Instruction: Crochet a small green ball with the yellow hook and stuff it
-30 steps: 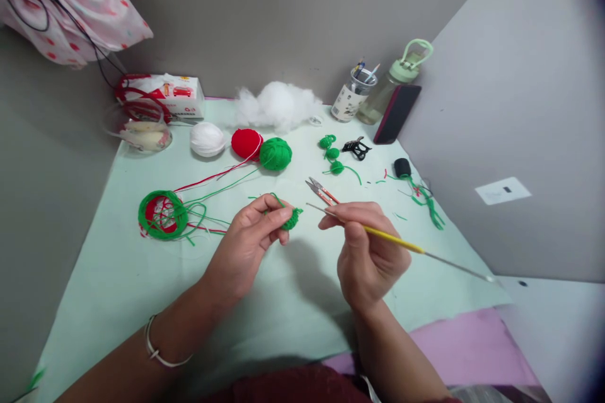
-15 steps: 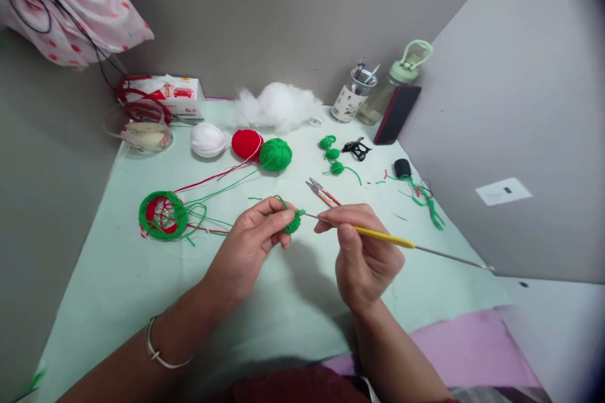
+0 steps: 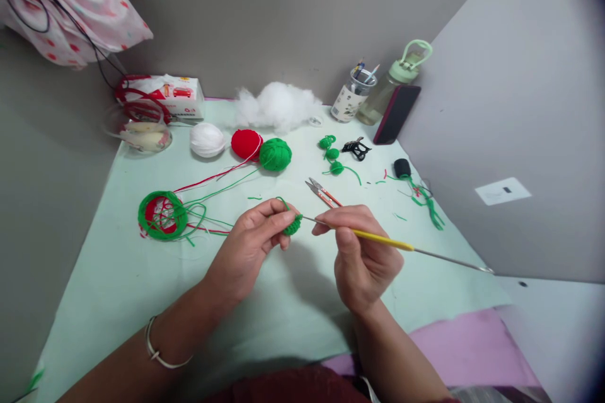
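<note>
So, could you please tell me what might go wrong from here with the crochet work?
The hook meets the small green piece right by the left hand's fingertips, so it might slip and prick them. The loose green strands lie crossed with red yarn, so pulling could tangle them.

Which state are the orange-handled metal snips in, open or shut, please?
Open: the orange-handled metal snips show their two pointed tips apart.
</note>
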`<state>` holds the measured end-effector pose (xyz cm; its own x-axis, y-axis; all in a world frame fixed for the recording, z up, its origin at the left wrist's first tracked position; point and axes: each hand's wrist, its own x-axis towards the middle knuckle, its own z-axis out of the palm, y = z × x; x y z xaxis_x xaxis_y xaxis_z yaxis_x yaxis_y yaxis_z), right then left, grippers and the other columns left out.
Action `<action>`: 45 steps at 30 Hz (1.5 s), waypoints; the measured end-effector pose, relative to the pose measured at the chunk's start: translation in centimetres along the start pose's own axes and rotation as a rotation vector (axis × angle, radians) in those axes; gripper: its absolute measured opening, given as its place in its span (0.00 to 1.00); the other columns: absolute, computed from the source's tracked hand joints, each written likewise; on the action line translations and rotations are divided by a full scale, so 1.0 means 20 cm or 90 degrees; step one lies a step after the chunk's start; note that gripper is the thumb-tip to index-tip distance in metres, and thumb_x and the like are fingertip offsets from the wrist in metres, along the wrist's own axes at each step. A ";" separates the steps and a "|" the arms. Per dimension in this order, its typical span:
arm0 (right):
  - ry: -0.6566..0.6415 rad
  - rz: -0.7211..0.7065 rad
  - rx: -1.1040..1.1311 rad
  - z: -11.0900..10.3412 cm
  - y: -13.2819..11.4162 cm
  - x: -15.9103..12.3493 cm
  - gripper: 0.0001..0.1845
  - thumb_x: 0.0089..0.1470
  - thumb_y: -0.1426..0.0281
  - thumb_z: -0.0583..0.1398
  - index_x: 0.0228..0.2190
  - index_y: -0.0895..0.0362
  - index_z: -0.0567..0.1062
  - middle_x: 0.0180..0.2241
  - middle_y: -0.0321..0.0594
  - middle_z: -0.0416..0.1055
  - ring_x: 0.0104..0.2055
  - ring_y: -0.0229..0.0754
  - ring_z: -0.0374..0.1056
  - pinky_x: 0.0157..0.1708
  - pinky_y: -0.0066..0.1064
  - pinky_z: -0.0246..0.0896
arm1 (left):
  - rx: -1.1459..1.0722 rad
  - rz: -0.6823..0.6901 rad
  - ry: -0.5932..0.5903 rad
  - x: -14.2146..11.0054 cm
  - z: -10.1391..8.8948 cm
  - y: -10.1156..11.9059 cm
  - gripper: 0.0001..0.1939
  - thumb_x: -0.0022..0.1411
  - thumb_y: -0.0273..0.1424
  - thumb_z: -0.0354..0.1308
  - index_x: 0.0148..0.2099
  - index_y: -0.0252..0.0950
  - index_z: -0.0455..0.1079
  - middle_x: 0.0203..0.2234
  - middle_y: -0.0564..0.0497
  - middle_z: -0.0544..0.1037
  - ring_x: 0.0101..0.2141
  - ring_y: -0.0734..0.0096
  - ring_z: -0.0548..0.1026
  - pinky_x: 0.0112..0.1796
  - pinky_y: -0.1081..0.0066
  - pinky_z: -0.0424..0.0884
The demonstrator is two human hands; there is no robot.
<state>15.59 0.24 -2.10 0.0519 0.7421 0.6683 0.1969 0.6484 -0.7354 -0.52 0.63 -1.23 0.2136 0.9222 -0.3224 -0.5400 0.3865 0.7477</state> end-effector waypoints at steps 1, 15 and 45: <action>-0.004 0.000 0.003 0.00 0.00 0.00 0.10 0.69 0.72 0.60 0.44 0.51 0.83 0.33 0.38 0.81 0.33 0.42 0.76 0.34 0.39 0.73 | 0.000 -0.001 -0.001 0.00 0.00 0.00 0.08 0.62 0.32 0.70 0.33 0.35 0.76 0.30 0.55 0.72 0.28 0.80 0.68 0.30 0.78 0.66; -0.024 0.186 0.189 0.01 0.03 0.01 0.09 0.68 0.67 0.63 0.41 0.48 0.85 0.38 0.37 0.82 0.34 0.39 0.76 0.35 0.34 0.74 | 0.009 -0.007 -0.069 -0.04 0.02 0.04 0.49 0.58 0.25 0.74 0.75 0.43 0.56 0.28 0.62 0.74 0.26 0.79 0.74 0.32 0.74 0.69; -0.130 0.366 0.304 0.02 0.07 0.04 0.04 0.56 0.66 0.72 0.34 0.51 0.84 0.35 0.37 0.78 0.32 0.37 0.73 0.30 0.29 0.71 | 0.098 0.011 -0.078 -0.01 -0.02 0.06 0.57 0.54 0.21 0.74 0.78 0.48 0.51 0.31 0.59 0.76 0.28 0.75 0.75 0.35 0.73 0.72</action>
<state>15.50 1.91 -2.61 -0.1731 0.9707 0.1664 -0.2525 0.1196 -0.9602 -1.61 0.93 -0.54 0.3075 0.9202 -0.2423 -0.4163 0.3591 0.8353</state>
